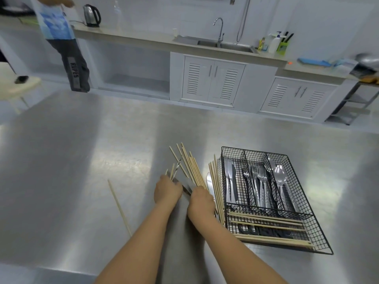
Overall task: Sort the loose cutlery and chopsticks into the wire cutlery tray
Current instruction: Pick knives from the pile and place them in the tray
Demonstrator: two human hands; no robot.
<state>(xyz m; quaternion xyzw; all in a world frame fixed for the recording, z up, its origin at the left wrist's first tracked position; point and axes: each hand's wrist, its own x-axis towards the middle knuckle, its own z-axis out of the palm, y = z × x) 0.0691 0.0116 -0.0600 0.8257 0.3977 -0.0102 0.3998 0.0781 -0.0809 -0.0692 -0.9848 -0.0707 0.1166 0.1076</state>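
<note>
The steel worktop (pixel 82 150) fills the near scene. On its right sits the black wire cutlery tray (pixel 320 228) — knives (pixel 230 181) in its left compartment, forks (pixel 258 181) in the middle, spoons (pixel 282 179) on the right, and chopsticks (pixel 266 222) laid crosswise in the near section. More chopsticks lean along the tray's left wall (pixel 216 187), beside a loose knife (pixel 209 182). The right hand (pixel 200 201) is closed around a fanned bundle of chopsticks (pixel 190 167). The left hand (pixel 167 191) curls over cutlery and sticks just left of it — what exactly it grips I cannot tell. One stray chopstick (pixel 120 208) lies well apart, left.
</note>
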